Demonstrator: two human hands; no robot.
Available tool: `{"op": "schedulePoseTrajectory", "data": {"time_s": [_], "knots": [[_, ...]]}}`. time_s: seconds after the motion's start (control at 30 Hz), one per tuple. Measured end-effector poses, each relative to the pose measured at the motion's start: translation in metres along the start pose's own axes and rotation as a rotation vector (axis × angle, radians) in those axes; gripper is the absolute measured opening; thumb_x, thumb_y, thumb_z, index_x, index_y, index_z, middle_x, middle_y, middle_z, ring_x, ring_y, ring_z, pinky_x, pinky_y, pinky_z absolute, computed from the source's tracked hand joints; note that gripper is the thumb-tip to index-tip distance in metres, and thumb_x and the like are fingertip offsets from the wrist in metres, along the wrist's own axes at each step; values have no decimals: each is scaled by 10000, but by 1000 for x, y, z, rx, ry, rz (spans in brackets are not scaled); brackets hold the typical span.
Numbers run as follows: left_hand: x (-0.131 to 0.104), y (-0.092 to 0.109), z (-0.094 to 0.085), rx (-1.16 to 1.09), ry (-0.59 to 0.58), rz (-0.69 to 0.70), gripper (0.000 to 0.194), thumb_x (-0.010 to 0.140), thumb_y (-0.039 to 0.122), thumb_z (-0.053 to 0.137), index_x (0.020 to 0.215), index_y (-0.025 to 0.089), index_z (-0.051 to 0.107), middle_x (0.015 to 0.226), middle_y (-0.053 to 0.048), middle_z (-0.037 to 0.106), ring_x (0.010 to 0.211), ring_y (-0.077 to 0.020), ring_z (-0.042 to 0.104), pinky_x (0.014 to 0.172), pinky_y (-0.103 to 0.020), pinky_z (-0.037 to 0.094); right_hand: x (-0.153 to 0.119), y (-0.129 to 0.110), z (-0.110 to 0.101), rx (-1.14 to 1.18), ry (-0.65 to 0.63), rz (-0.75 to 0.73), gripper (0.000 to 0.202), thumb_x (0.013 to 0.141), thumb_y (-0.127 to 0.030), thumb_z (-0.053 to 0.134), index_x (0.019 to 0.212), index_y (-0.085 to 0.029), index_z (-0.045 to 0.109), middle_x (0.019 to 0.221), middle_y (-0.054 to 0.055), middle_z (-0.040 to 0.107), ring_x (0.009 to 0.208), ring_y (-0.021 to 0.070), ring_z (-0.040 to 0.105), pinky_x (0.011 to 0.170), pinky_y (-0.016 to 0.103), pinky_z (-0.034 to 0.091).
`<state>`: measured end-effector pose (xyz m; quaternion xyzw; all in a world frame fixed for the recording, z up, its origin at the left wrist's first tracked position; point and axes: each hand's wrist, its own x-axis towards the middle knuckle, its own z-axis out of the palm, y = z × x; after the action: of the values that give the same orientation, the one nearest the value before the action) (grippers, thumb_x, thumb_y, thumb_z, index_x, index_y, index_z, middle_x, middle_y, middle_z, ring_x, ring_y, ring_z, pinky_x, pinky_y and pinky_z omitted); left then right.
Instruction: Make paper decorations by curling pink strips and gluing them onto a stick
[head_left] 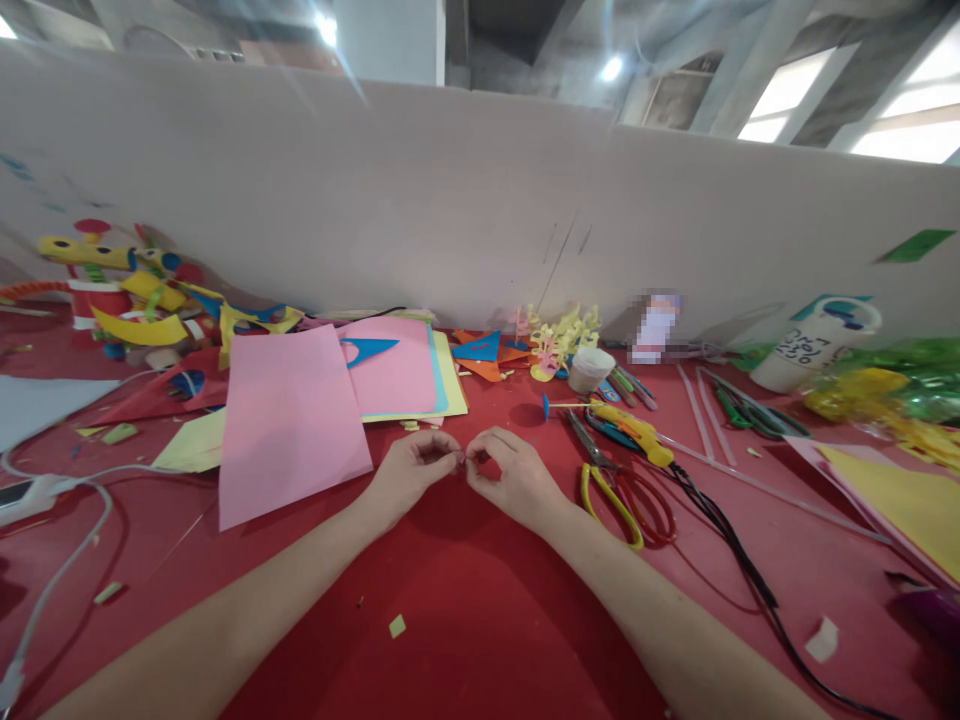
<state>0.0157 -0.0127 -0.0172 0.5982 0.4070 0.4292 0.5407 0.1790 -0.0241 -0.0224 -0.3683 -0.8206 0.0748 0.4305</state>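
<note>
My left hand (418,468) and my right hand (513,474) meet fingertip to fingertip over the red table (450,590). Both are closed in a pinch. Between the fingertips is something tiny and dark, too small to name. To the left of my left hand lies a sheet of pink paper (292,420). Just right of my right hand are scissors (628,505) with one yellow and one red handle. A yellow glue gun (634,430) rests behind them, its black cord (727,530) trailing to the lower right.
Behind my hands stand a small white tub (591,370) and yellow foam cutouts (566,335). Coloured paper sheets (450,385) are stacked at the back. A white container (814,345) leans at the right, and foam models (97,290) crowd the left. A white cable (67,570) runs down the left.
</note>
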Motion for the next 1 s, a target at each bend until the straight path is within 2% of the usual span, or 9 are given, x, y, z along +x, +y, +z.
{"op": "schedulePoseTrajectory", "data": {"time_s": [0.37,0.57,0.7,0.8,1.0], "knots": [[0,1,0,-4,-10,-12,76,667,234,646,683,169,611,615,29,598,593,-115,563,638,-263,477,-2,1,-1,59,-24,19,102,747,-110,491,780,-191,542,740,34,575,681,147,549,647,263,477],[-2,3,0,-73,1,-38,134,706,285,626,693,152,633,671,-12,618,628,-127,566,662,-275,489,0,1,1,80,5,46,99,742,-110,498,761,-195,546,733,27,582,679,142,553,646,257,478],[-3,2,-1,-214,-24,-53,106,732,239,596,746,157,662,750,-26,641,720,-137,591,742,-283,492,1,1,0,84,69,92,117,716,-89,502,734,-197,540,709,21,586,667,142,556,624,249,475],[-2,-2,-2,-174,-41,-14,101,692,187,642,788,172,670,768,-11,650,742,-127,591,767,-264,480,2,2,0,97,74,118,125,700,-80,508,732,-197,539,703,15,579,659,140,553,617,245,471],[0,-2,-2,-172,-44,-71,139,696,253,665,797,158,665,764,-19,649,711,-126,596,746,-280,498,-1,3,2,173,62,203,105,691,-85,533,709,-188,527,686,3,566,631,125,535,594,231,454]]}}
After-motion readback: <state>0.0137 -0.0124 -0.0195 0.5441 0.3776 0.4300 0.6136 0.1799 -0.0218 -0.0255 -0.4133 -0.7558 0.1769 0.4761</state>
